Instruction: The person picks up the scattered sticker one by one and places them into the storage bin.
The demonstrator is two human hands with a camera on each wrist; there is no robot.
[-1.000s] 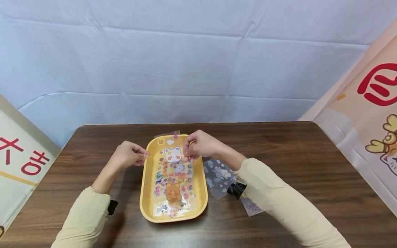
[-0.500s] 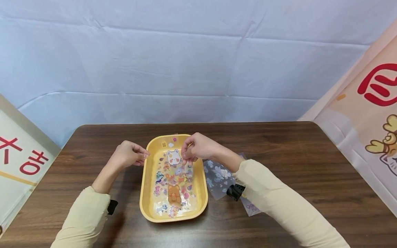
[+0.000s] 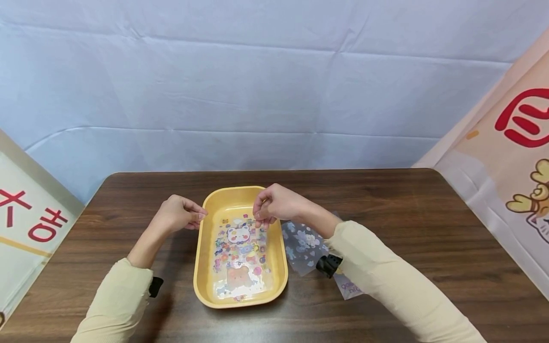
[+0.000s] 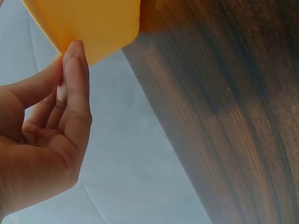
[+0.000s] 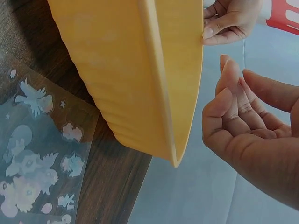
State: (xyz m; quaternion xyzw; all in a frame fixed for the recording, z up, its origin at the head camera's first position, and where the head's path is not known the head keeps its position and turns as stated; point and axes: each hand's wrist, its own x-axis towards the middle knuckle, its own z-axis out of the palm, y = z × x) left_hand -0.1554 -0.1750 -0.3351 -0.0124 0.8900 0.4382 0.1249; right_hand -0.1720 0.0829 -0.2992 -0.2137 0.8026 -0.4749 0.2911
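A yellow tray (image 3: pixel 229 199) stands on the table with several clear sticker sheets (image 3: pixel 238 235) layered in it. The top one shows a white bear and a brown bear. My left hand (image 3: pixel 177 213) pinches the tray's left rim near the far end, thumb against the fingers, as the left wrist view also shows. Over the tray's far right side is my right hand (image 3: pixel 279 206). In the right wrist view, a small gap separates the thumb and index finger of the right hand (image 5: pixel 252 123), and nothing shows between them.
To the tray's right lie a clear sheet with pale bluish stickers (image 3: pixel 302 245) and a piece with purple lettering (image 3: pixel 348 287), partly under the right forearm. Behind the wooden table (image 3: pixel 386 205) hangs a pale cloth (image 3: pixel 274 105). Printed banners flank both sides.
The bear sticker sheet, which reached over the tray's far edge near my right hand, has come down flat inside the tray. The left hand stays at the rim; the right hand barely shifted.
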